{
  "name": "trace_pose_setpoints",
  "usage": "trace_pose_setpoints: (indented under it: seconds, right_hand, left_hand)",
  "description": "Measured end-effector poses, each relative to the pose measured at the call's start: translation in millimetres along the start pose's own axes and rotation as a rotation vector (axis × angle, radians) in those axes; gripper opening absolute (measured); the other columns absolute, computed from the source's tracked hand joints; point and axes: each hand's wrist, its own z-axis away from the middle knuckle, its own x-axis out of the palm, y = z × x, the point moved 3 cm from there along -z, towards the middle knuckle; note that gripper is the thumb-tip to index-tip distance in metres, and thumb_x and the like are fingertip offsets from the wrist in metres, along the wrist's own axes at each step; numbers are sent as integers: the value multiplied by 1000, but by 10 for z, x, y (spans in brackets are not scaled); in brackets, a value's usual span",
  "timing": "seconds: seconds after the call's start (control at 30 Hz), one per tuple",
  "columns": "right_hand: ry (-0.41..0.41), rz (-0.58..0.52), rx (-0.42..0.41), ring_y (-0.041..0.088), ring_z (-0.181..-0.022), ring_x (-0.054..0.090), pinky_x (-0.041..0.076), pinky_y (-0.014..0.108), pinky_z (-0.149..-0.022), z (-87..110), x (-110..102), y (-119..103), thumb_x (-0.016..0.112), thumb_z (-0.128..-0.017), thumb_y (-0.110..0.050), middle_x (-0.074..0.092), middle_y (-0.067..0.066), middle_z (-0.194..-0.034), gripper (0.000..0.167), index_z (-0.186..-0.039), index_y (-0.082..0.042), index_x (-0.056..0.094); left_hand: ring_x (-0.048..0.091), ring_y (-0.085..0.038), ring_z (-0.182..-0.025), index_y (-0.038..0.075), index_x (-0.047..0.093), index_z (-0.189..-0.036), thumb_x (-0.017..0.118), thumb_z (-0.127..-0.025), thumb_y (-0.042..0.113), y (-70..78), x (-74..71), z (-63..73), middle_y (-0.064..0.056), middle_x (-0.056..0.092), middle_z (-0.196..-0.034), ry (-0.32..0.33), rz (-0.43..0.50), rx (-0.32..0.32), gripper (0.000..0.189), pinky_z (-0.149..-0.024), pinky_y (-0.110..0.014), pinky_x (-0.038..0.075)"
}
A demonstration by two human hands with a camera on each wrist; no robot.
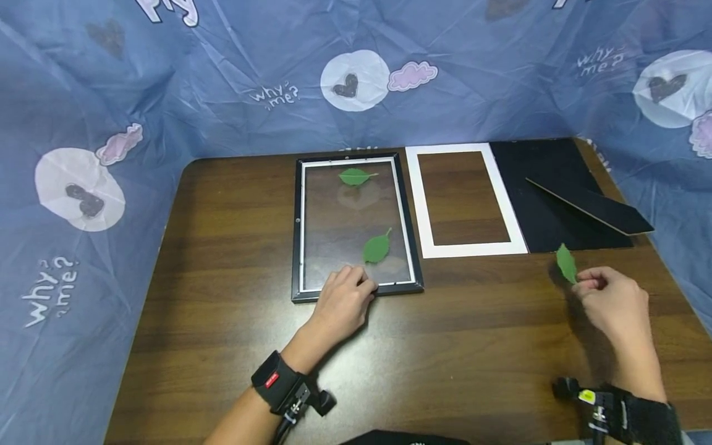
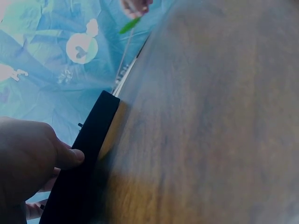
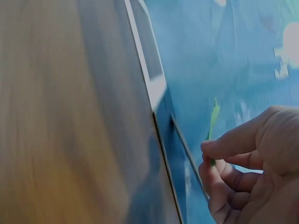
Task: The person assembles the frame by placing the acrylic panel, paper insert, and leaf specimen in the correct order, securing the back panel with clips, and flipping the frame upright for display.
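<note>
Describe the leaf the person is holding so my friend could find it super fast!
On the brown table, look to the right, near the black boards. There a right hand pinches a green leaf by one end. Unlike the two leaves lying within the black frame, this one is held up off the table.

From over here I see a wide black left wristband (image 1: 286, 382) with a little red tag (image 1: 272, 380), a small black camera (image 1: 322, 403) and a dark cable (image 1: 282, 429). The right wristband (image 1: 653, 417) is black too, with a bright yellow sticker (image 1: 586, 396) beside its own camera.
</note>
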Motion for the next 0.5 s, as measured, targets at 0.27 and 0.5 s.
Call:
trace_pose_setpoints:
  seconds: [0.27,0.5]
  right_hand:
    - [-62,-142,-213,22,-72,58,42,26,-58,-174,267,-782,73,-89,-7,68,12,-85,12,-98,0,68]
    - [-209,-226,-349,22,-71,56,44,31,-60,-256,547,-1407,72,-89,-5,65,9,-82,8,-94,-2,67]
  left_hand:
    - [51,-21,-84,11,73,-100,78,-85,12,-24,-2,13,-1,56,-90,23,-4,2,16,-69,-33,41]
    - [52,-21,-83,11,74,-100,77,-86,12,-21,12,12,-2,57,-90,19,4,5,15,-70,-33,42]
